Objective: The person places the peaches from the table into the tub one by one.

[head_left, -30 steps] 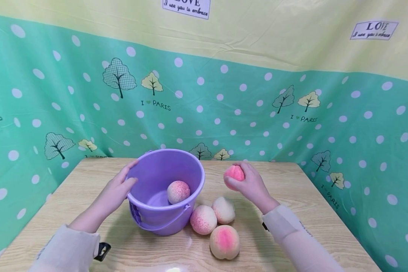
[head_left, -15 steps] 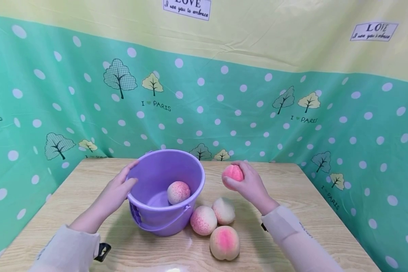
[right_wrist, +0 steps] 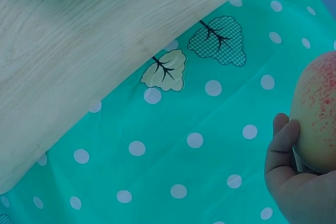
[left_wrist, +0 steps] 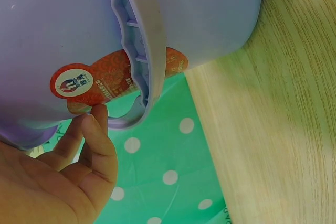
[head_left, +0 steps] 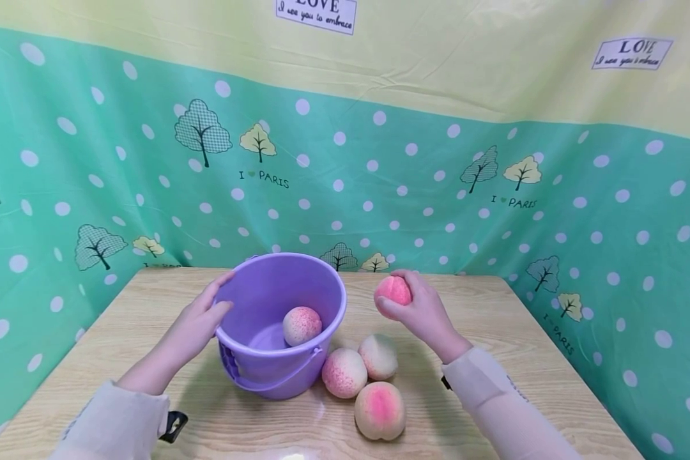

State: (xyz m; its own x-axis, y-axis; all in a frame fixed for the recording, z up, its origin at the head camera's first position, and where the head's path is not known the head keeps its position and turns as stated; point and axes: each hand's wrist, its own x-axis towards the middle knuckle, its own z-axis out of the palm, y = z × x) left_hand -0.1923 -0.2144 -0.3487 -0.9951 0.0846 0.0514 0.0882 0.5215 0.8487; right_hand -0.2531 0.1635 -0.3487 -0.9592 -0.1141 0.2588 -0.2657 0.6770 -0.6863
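so your bucket (head_left: 270, 368) sat on the table (head_left: 506, 319), one peach (head_left: 302, 325) inside, loose peaches (head_left: 345, 372) front-right, left hand (head_left: 198, 321) at its left rim, held peach (head_left: 395, 292) off right in your right hand (head_left: 428, 313)
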